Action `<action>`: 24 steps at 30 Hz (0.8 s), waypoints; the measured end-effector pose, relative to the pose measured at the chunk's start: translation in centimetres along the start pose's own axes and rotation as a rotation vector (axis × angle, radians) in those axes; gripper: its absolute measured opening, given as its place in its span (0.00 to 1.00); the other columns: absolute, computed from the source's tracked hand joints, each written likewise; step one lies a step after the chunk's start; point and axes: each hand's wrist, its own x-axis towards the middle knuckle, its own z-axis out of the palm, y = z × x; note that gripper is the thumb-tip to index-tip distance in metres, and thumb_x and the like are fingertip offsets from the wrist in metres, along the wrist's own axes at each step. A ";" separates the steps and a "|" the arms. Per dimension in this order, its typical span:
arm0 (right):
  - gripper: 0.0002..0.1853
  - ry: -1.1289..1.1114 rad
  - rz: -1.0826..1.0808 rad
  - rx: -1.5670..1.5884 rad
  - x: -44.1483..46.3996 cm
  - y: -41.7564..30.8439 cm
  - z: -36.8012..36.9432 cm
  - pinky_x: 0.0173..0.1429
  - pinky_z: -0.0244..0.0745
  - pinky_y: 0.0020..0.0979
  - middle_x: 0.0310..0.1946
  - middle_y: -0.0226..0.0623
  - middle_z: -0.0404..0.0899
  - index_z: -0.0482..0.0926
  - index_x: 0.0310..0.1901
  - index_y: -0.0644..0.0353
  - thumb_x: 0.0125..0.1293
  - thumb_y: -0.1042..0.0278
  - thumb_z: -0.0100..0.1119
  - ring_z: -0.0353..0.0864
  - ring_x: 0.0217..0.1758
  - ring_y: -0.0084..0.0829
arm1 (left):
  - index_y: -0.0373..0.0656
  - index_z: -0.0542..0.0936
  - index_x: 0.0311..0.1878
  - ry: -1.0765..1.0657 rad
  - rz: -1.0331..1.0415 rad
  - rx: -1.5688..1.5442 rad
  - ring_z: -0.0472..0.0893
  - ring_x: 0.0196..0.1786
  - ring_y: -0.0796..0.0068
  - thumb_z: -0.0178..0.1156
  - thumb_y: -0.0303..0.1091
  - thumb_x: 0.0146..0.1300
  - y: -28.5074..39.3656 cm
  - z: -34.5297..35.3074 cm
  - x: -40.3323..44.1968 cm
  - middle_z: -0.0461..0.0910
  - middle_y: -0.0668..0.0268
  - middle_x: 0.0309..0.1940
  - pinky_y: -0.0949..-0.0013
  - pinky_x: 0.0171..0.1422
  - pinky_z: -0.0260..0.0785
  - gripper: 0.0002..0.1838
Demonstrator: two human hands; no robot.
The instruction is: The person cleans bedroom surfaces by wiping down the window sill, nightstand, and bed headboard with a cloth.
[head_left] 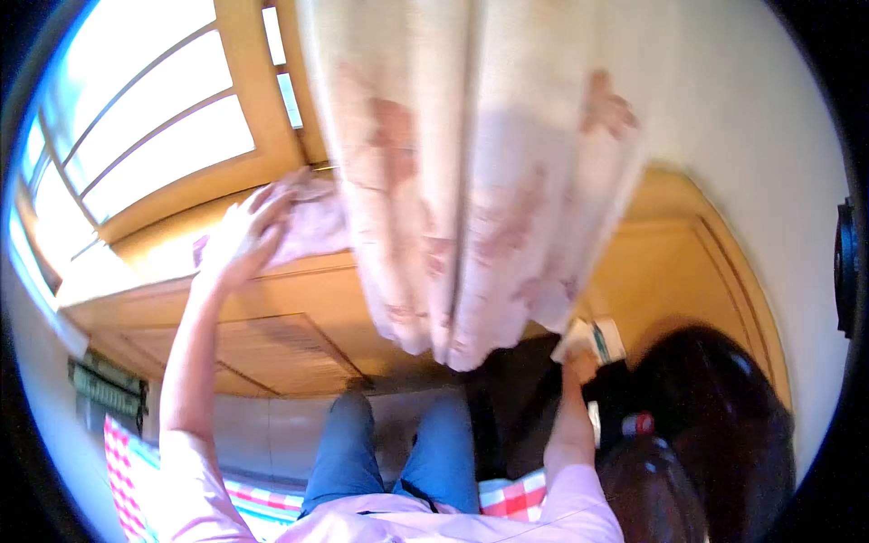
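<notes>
A crumpled pinkish cloth (312, 222) lies on the wooden window sill (154, 262), below the window frame. My left hand (249, 231) rests on its left part, fingers spread and blurred. On the right, low down beside the curtain's hem, my right hand (581, 360) is closed around a small white packet (596, 342) with a dark green mark. A pale curtain (489, 181) with reddish flower prints hangs between my two hands and covers part of the sill and the wooden panel.
Dark glossy rounded objects (715, 407) stand at the lower right, near a small red and white item (639, 424). Red and white checked fabric (516, 498) lies behind my legs. A green-grey object (109, 389) is at the far left.
</notes>
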 end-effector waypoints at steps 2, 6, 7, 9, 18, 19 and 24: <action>0.23 0.048 -0.083 0.005 0.7 0.6 1.7 0.58 0.81 0.48 0.49 0.43 0.83 0.78 0.55 0.57 0.62 0.54 0.66 0.83 0.55 0.46 | 0.55 0.72 0.72 0.083 0.094 0.035 0.63 0.76 0.49 0.52 0.39 0.72 3.3 -1.4 0.0 0.62 0.54 0.76 0.49 0.78 0.60 0.25; 0.18 0.075 -0.166 -0.026 0.6 1.6 2.2 0.50 0.80 0.53 0.47 0.46 0.83 0.79 0.52 0.60 0.62 0.63 0.63 0.85 0.46 0.50 | 0.48 0.68 0.75 -0.011 0.263 0.004 0.54 0.82 0.51 0.44 0.51 0.78 5.5 0.9 1.5 0.62 0.56 0.77 0.47 0.84 0.44 0.29; 0.18 0.077 -0.174 -0.031 0.2 1.7 2.1 0.50 0.80 0.53 0.47 0.46 0.83 0.79 0.52 0.60 0.62 0.63 0.63 0.85 0.46 0.50 | 0.48 0.68 0.75 -0.011 0.254 0.001 0.54 0.82 0.51 0.44 0.51 0.78 5.3 1.8 1.6 0.62 0.56 0.77 0.47 0.84 0.44 0.29; 0.17 0.117 -0.240 0.307 -0.7 1.3 1.4 0.48 0.79 0.49 0.42 0.49 0.84 0.79 0.50 0.64 0.60 0.69 0.63 0.85 0.43 0.48 | 0.55 0.66 0.76 0.078 0.308 -0.015 0.60 0.79 0.53 0.44 0.54 0.77 5.3 2.7 1.6 0.64 0.58 0.76 0.41 0.80 0.49 0.29; 0.05 -0.136 -0.711 0.952 -15.1 -4.4 -9.4 0.37 0.69 0.31 0.27 0.38 0.76 0.80 0.34 0.70 0.56 0.80 0.57 0.74 0.31 0.29 | 0.57 0.66 0.77 0.046 0.503 -0.093 0.54 0.82 0.53 0.43 0.59 0.77 2.9 1.0 -1.8 0.61 0.59 0.78 0.42 0.83 0.42 0.32; 0.05 -0.190 -0.797 1.013 -17.6 -5.9 -12.6 0.37 0.68 0.30 0.28 0.37 0.75 0.79 0.33 0.70 0.56 0.82 0.55 0.74 0.32 0.27 | 0.58 0.66 0.77 0.107 0.551 -0.048 0.54 0.82 0.52 0.43 0.60 0.77 1.6 1.1 -2.3 0.62 0.60 0.78 0.43 0.84 0.42 0.31; 0.05 -0.221 -1.258 1.092 -28.0 -12.8 -22.6 0.35 0.71 0.33 0.27 0.42 0.74 0.76 0.30 0.69 0.49 0.79 0.58 0.77 0.30 0.40 | 0.58 0.71 0.74 0.216 0.414 -0.082 0.60 0.79 0.57 0.59 0.51 0.68 -4.7 0.8 -5.3 0.69 0.61 0.73 0.45 0.83 0.46 0.31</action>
